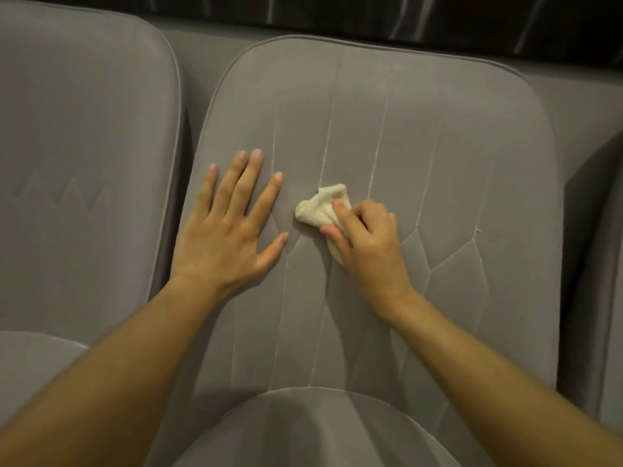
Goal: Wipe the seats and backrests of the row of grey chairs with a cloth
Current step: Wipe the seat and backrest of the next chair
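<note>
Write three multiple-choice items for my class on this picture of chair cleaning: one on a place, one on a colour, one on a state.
1. Where does the cloth lie?
A. on a table
B. against the backrest in front of the person
C. on the floor

2. What colour is the cloth?
A. blue
B. red
C. cream-white

3. How is the left hand held?
A. flat, fingers spread on the backrest
B. curled in a fist
C. gripping the cloth

Answers:
1 B, as the right hand holds the bunched cloth on the grey stitched panel.
2 C, as it shows pale against the grey fabric.
3 A, as all its fingers lie straight and apart, beside the cloth and not touching it.
</note>
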### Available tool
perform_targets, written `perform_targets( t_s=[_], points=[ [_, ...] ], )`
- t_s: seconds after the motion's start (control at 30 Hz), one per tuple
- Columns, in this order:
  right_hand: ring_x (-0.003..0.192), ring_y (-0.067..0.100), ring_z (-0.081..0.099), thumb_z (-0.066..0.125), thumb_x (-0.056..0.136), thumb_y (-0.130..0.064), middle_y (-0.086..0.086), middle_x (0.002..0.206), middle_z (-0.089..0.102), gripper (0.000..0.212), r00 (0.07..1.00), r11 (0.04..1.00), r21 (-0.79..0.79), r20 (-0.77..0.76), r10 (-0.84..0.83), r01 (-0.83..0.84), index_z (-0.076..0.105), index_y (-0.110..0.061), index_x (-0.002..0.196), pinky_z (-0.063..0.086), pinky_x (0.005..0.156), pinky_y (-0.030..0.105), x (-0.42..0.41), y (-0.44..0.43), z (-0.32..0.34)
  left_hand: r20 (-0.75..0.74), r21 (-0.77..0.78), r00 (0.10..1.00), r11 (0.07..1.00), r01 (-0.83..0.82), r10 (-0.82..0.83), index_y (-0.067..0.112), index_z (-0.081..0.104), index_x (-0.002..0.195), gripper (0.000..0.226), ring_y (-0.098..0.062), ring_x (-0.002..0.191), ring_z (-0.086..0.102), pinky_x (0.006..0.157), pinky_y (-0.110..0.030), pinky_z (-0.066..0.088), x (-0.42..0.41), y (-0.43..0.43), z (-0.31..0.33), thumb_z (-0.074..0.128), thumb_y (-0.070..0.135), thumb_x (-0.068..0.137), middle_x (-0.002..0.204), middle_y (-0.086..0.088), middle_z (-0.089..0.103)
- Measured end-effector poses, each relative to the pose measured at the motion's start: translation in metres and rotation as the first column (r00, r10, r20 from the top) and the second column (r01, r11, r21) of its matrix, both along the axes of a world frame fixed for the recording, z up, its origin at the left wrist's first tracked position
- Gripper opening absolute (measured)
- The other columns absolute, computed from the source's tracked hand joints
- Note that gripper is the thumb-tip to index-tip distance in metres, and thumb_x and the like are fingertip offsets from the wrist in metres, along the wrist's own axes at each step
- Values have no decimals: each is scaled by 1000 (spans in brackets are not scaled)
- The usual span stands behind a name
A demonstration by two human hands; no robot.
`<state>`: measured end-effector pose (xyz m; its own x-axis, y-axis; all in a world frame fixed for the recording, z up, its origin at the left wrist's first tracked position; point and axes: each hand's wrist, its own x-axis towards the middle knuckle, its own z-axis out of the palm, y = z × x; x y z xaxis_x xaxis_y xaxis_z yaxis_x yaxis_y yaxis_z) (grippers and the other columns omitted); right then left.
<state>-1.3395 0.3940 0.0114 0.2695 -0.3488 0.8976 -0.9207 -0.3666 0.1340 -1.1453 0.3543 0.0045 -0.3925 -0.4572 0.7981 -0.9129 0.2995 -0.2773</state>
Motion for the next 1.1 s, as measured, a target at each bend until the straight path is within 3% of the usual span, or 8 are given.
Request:
perform_targets(
  t_s=[0.07,0.23,0.33,0.5,0.67,0.8,0.93,1.1],
  points=[
    [61,29,53,69,79,-13,21,69,55,35,1000,998,-51,5,-25,26,65,8,107,39,55,34,-6,-2,26,-13,6,1000,1000,7,-7,13,12,152,76,-27,146,-4,118,-49,2,-1,0,0,26,55,91,159,-16,1],
    [94,30,50,41,96,-37,17,109,53,41,894,941,-160,394,-216,297,58,-8,120,38,81,36,-31,-24,135,-20,3,999,999,36,-36,12,17,151,74,-29,146,2,118,-48,3,-2,1,0,29,54,90,158,-18,8],
    [103,24,50,39,97,-39,11,117,52,40,877,926,-73,355,-323,371,58,-12,119,36,90,30,-37,-40,166,-19,-4,999,999,32,-32,12,18,151,74,-28,146,1,118,-48,3,-1,2,1,29,54,90,158,-18,9],
    [92,32,52,45,95,-36,18,109,55,40,934,960,-58,254,-250,272,57,-6,119,39,74,36,-30,-39,112,-21,-15,999,999,40,-41,10,21,150,75,-29,146,3,117,-49,4,-1,0,0,30,53,90,158,-19,10],
    [63,31,56,68,82,-18,20,73,60,33,985,985,-67,82,-155,160,66,6,103,42,56,33,-15,-7,21,-37,-2,998,999,52,-52,9,20,151,76,-29,146,4,118,-47,3,-1,5,-8,30,53,89,158,-18,9],
    [58,30,53,67,83,-17,20,69,57,30,987,988,-88,118,-113,124,67,8,101,42,51,33,-12,2,27,34,49,999,998,37,-39,8,18,150,76,-28,146,3,118,-45,2,1,18,-34,30,52,90,158,-17,8],
    [66,29,48,55,90,-25,22,81,55,37,932,979,-134,351,-95,150,62,4,113,38,56,33,-16,-10,58,69,23,997,999,26,-28,7,17,150,76,-29,146,4,118,-45,1,2,15,-42,29,51,90,158,-17,8],
    [60,32,55,68,82,-12,22,72,58,33,967,984,-126,236,-96,128,64,9,108,44,53,36,2,-11,-9,69,6,997,999,33,-33,8,16,151,76,-29,147,3,119,-45,1,2,12,-44,29,52,91,158,-16,6]
  ],
)
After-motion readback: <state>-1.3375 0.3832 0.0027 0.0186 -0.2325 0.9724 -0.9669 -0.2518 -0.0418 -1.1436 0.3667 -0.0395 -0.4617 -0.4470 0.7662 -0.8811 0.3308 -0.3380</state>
